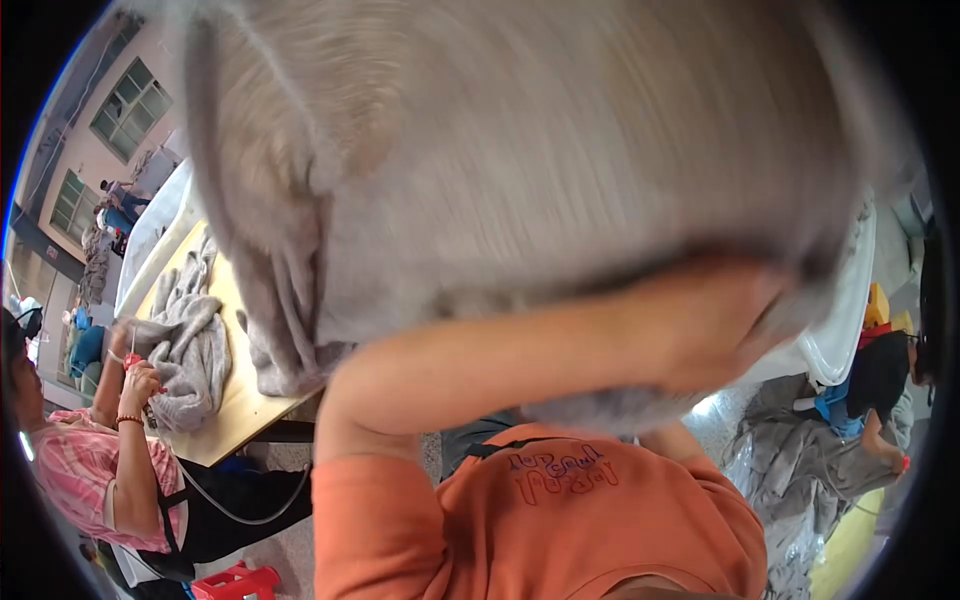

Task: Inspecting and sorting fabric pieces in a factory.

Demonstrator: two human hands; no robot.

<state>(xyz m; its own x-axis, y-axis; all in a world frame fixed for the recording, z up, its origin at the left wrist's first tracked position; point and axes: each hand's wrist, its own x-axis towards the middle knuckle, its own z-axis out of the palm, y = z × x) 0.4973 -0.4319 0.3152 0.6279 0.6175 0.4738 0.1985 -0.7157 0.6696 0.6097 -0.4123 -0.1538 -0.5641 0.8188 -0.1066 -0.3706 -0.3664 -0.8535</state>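
Observation:
A large, fuzzy grey-brown knit garment (pixel 560 170) fills the upper middle of the head view, raised and smeared by motion. One narrow gathered part of it hangs at the left, above the table. My left forearm reaches across my body to the right. At the garment's lower right edge, my left hand (pixel 735 320) is blurred and closed on the fabric, its fingertips partly hidden. My right upper arm goes up under the garment, which covers my right hand.
Left, a co-worker in a pink checked top handles another grey fuzzy garment (pixel 190 350) at a wooden-topped table (pixel 240 410). A red plastic stool (pixel 238 582) stands below. At the right are a white table edge (pixel 850 340) and a pile of grey garments (pixel 800 460) with clear plastic.

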